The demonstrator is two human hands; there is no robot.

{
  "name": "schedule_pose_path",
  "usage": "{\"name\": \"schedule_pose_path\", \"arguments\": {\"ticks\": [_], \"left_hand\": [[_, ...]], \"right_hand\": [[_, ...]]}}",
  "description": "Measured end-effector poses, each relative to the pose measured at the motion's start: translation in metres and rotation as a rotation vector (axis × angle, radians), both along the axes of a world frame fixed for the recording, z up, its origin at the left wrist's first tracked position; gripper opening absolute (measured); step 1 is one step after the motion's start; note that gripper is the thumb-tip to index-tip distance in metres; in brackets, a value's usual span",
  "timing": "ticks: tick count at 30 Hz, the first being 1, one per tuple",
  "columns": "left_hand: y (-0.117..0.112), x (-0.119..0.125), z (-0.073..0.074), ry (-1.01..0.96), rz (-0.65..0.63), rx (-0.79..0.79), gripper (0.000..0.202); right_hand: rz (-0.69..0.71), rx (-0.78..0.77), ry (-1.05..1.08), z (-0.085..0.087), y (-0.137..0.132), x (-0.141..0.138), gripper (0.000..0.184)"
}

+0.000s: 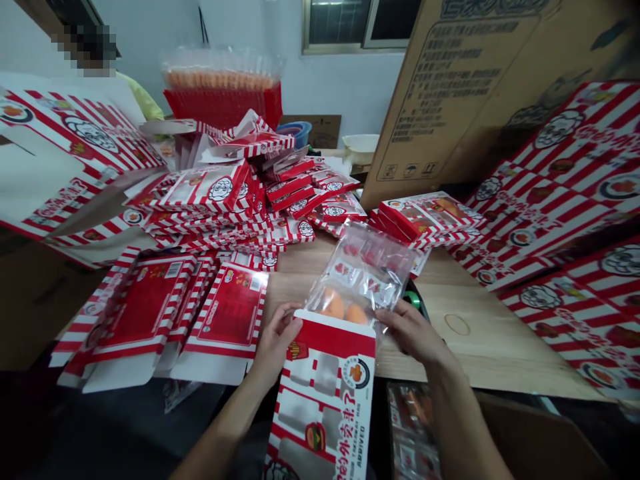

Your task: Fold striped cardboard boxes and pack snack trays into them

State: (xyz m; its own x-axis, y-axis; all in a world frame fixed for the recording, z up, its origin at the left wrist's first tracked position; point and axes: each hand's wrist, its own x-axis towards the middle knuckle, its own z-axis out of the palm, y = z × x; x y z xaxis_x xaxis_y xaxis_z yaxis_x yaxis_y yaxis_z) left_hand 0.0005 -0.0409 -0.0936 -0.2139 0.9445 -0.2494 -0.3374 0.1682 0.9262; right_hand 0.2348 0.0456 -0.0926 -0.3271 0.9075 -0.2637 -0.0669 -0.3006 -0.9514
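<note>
My left hand (276,335) grips the upper left edge of a red-and-white striped cardboard box (327,373), its thumb on the front face. This box stands tilted toward me, with cut-out windows and burger and fries prints. My right hand (413,331) pinches the lower right side of a clear plastic packet (367,267), which holds orange food-like pieces and small printed sachets. The packet's lower end is at the box's top edge; how far it reaches inside is hidden.
Flattened striped boxes (230,307) lie at the left, beside a heap of filled boxes (200,190). Striped cartons (565,187) and a large brown cardboard box (450,87) stand at the right. More packets (413,433) sit below the table edge. A rubber band (457,325) lies on the wood.
</note>
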Motion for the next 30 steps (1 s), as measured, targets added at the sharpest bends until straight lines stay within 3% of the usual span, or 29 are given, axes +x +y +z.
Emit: {"name": "schedule_pose_path", "arguments": {"ticks": [3,7,12,14,19,21,23,26,28,30], "left_hand": [[0.009,-0.003,-0.001,0.140,-0.071,0.035,0.026],[0.019,-0.008,0.000,0.184,-0.162,0.020,0.031],[0.020,-0.008,0.008,0.204,-0.258,0.000,0.032],[0.019,-0.005,0.010,0.197,-0.287,-0.005,0.033],[0.018,0.006,0.006,0.163,-0.321,-0.004,0.037],[0.016,0.011,0.003,0.152,-0.282,0.003,0.036],[0.013,0.013,0.000,0.138,-0.210,0.015,0.033],[0.007,0.010,-0.004,0.111,-0.084,0.022,0.043],[0.005,0.005,-0.008,0.133,-0.036,0.032,0.051],[0.005,-0.001,-0.011,0.192,-0.055,0.047,0.040]], "right_hand": [[0.157,0.062,-0.130,0.014,0.002,0.008,0.033],[0.300,0.085,-0.145,0.030,-0.001,0.005,0.035],[0.465,0.121,-0.171,0.031,-0.005,0.003,0.037],[0.383,0.182,-0.163,0.030,0.001,0.002,0.043],[-0.269,0.482,-0.046,0.042,0.029,-0.009,0.045],[-0.323,0.542,-0.093,0.050,0.035,-0.012,0.047],[-0.241,0.546,-0.177,0.053,0.032,-0.014,0.039],[0.070,0.492,-0.250,0.040,0.017,-0.014,0.030],[0.284,0.412,-0.209,0.023,0.003,-0.014,0.038],[0.391,0.339,-0.143,0.006,-0.011,-0.013,0.046]]}}
